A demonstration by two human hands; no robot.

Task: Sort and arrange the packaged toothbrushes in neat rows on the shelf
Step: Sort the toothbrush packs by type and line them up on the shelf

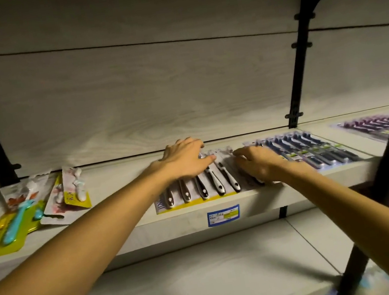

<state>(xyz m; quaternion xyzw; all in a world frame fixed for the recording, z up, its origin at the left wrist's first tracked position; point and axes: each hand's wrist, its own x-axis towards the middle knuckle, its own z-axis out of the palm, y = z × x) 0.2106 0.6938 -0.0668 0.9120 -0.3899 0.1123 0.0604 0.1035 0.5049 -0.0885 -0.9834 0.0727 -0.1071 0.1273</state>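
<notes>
The shelf (121, 175) and back wall (128, 94) look like pale wood with a matt grain. The black posts (300, 70) look like dull metal. The toothbrush packs (203, 189) are shiny clear plastic on card. The price label (223, 215) looks like smooth paper.

Pale wood-grain back panels (128, 94) are standing behind the shelf (121, 175); black metal uprights (299, 65) are rising at 2 o'clock.
</notes>
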